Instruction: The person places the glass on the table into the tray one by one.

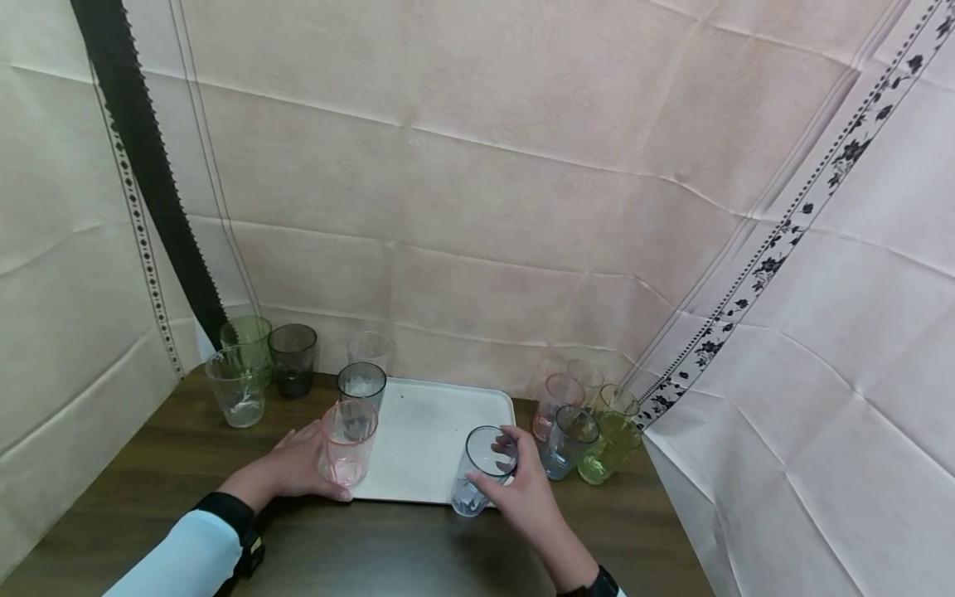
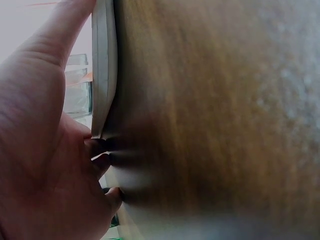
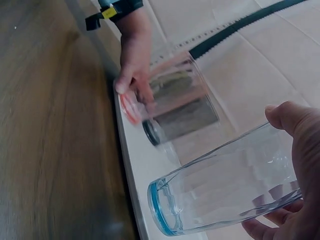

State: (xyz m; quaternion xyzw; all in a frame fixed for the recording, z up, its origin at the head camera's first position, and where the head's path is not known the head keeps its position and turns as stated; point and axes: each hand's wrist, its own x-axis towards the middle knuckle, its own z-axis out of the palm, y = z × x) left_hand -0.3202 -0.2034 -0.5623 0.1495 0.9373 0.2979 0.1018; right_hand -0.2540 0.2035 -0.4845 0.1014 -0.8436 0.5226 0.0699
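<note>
My right hand [image 1: 531, 491] grips a clear drinking glass [image 1: 467, 494] near its rim, thumb on one side and fingers on the other. The glass has a bluish base and overlaps the front right edge of the white tray [image 1: 425, 423]. At the tray's front left corner, my left hand [image 1: 297, 466] holds the edge, its thumb along the front and its fingers low beside the corner. A pink glass [image 1: 348, 454] stands on the tray right by this hand. Behind it are a grey-tinted glass [image 1: 362, 384] and a pale clear glass [image 1: 370, 347].
Left of the tray stand a clear glass [image 1: 239, 396], a green glass [image 1: 259, 333] and a dark smoky glass [image 1: 293, 362]. On the right cluster several more, including a pink glass [image 1: 550, 408], a blue-grey glass [image 1: 565, 450] and a yellow-green glass [image 1: 610, 448]. Cloth [image 1: 477, 207] hangs behind the table.
</note>
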